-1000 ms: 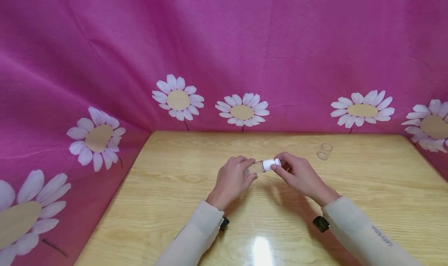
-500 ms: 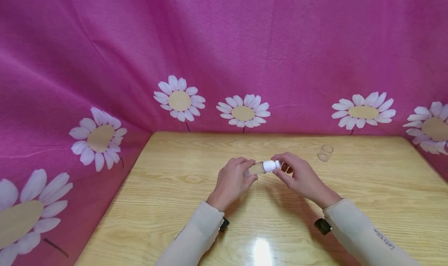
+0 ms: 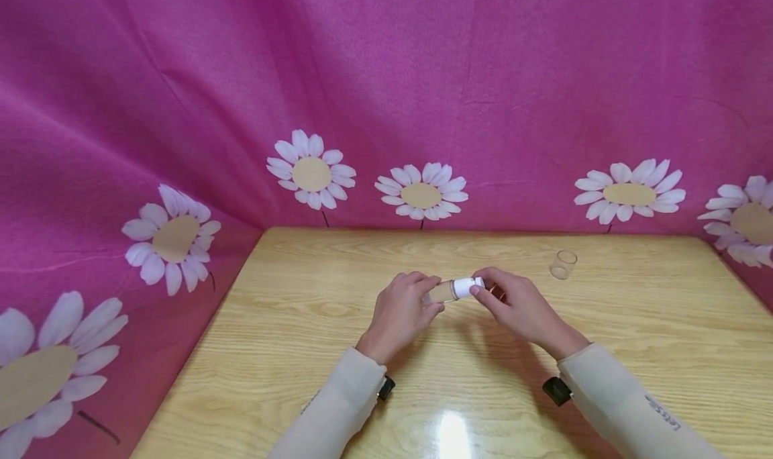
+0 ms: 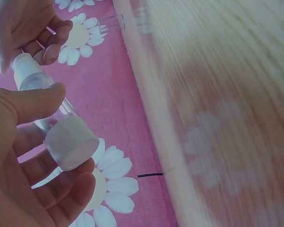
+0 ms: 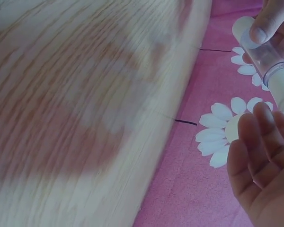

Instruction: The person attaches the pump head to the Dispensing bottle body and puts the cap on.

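A clear cylindrical bottle (image 3: 445, 291) with a white collar and top (image 3: 464, 287) is held nearly level above the table. My left hand (image 3: 401, 311) grips its clear body from the left; in the left wrist view the thumb lies over the bottle and the fingers curl beneath its white base (image 4: 71, 142). On the other end, my right hand (image 3: 522, 308) pinches the white top between thumb and forefinger. The right hand's other fingers (image 5: 260, 146) curl loosely below the bottle. Beyond the right hand, a small clear cap (image 3: 563, 264) stands on the table.
The wooden table (image 3: 290, 351) reaches back to a pink cloth (image 3: 513, 96) printed with large white daisies, which also hangs along the left side. Each wrist wears a small black device (image 3: 556, 390). Light glares on the table's near part.
The right thumb and fingertips have shifted slightly on the white top, drawing back and then closing on it again. The left hand and the bottle have stayed nearly still.
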